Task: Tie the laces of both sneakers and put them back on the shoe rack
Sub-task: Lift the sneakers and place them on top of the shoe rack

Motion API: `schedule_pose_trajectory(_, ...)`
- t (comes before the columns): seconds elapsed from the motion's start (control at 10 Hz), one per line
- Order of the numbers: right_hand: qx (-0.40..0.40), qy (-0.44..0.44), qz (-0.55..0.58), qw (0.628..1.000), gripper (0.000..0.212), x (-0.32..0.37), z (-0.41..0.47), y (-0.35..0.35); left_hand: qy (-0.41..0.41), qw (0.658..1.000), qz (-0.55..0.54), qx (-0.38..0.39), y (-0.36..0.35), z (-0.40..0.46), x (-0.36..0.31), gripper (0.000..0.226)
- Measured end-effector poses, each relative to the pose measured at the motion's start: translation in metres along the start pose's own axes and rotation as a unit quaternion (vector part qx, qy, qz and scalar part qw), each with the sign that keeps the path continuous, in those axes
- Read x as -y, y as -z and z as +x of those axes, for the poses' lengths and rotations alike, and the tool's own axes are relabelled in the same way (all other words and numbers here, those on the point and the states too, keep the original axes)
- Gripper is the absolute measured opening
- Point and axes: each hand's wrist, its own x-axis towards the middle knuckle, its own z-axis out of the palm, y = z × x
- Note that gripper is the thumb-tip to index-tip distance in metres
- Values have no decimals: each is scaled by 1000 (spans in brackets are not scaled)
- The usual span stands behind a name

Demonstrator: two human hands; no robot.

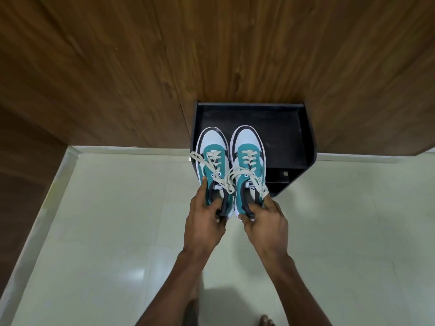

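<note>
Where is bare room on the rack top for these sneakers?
The black shoe rack top is bare right of the right sneaker and behind both toes. The left sneaker crowds the rack's left edge. Both hands grip heels.

I see both sneakers, left sneaker (213,165) beside right sneaker (249,165), over the shoe rack (303,147), wall panel (141,67) behind.

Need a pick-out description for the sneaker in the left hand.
Find the black shoe rack against the wood wall. Two teal-and-white sneakers are held over its top. The left sneaker, gripped at the heel by the left hand, has a lace loop sticking out over its outer side.
</note>
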Motion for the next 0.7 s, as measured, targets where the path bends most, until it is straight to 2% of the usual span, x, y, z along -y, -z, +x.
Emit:
schedule_pose_trajectory(0.2,9,-15,-8,1000,54,9,78,-20,-21,999,30,20,-8,86,16,68)
schedule_pose_trajectory(0.3,10,-22,2,1000,52,15,113,-31,-29,998,35,33,-13,124,29,70)
schedule_pose_trajectory(0.4,4,-17,-9,1000,61,22,140,-38,-25,998,26,43,-16,150,38,71)
schedule_pose_trajectory(0.6,16,-32,13,999,66,28,142,-35,-63,995,9,79,-13,156,52,77)
schedule_pose_trajectory(0.7,-9,-58,45,997,57,36,140,-15,-54,994,-16,98,4,160,46,86)
